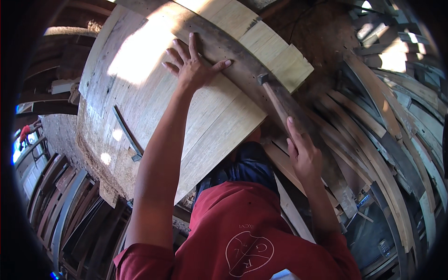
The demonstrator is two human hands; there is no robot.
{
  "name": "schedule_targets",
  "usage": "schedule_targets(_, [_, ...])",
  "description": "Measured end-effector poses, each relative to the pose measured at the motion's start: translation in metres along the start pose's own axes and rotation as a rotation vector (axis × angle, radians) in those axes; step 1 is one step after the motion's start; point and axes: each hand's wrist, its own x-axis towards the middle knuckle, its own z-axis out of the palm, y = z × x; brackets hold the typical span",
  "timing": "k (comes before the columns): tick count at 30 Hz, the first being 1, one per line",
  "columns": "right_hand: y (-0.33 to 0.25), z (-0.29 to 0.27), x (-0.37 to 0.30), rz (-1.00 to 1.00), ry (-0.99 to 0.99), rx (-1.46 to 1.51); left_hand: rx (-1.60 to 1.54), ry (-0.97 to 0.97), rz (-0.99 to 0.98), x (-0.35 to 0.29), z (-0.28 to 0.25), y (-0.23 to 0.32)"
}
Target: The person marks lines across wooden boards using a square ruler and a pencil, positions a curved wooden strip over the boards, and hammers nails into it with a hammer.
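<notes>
My right hand [304, 154] is wrapped around the wooden handle of a hammer [275, 100]. The hammer's dark metal head lies over a long, dark, worn plank [249, 77]. With fingers spread, my left hand [190, 67] rests where that plank meets a panel of pale boards [210, 121]; it grips nothing. Beyond the plank, a second stretch of pale boards [266, 44] continues to the far side. On the panel left of my forearm lies a thin dark bar [125, 128] with a short crosspiece at its near end.
Long curved-looking timber strips [373, 149] are heaped on the right. More stacked planks [60, 200] stand at the lower left. Wood shavings [93, 163] gather along the panel's left edge. Another person in red [25, 133] is far off at the left.
</notes>
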Motion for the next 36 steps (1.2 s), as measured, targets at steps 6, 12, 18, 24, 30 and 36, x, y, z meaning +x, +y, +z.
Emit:
schedule_targets(6, [-0.014, -0.012, -0.006, 0.073, 0.019, -0.002, -0.024, 0.002, -0.028, 0.003, -0.009, 0.001])
schedule_targets(12, [-0.053, 0.023, -0.004, -0.131, -0.066, 0.124, -0.473, 0.063, 0.136, -0.018, -0.031, -0.07])
schedule_targets(18, [-0.091, 0.07, -0.006, -0.364, -0.267, 0.274, -0.319, 0.6, -0.345, -0.186, -0.047, -0.197])
schedule_targets(24, [-0.071, 0.052, 0.046, -0.304, 0.021, 0.048, -0.452, 0.536, -0.816, -0.26, -0.045, -0.335])
schedule_targets(30, [0.015, 0.052, 0.139, 0.21, 0.278, 0.028, -0.548, 0.609, -0.885, -0.248, -0.068, -0.426])
schedule_targets(36, [0.131, 0.067, 0.149, 0.685, 0.26, 0.74, -0.57, 0.364, -1.046, -0.171, -0.044, -0.362])
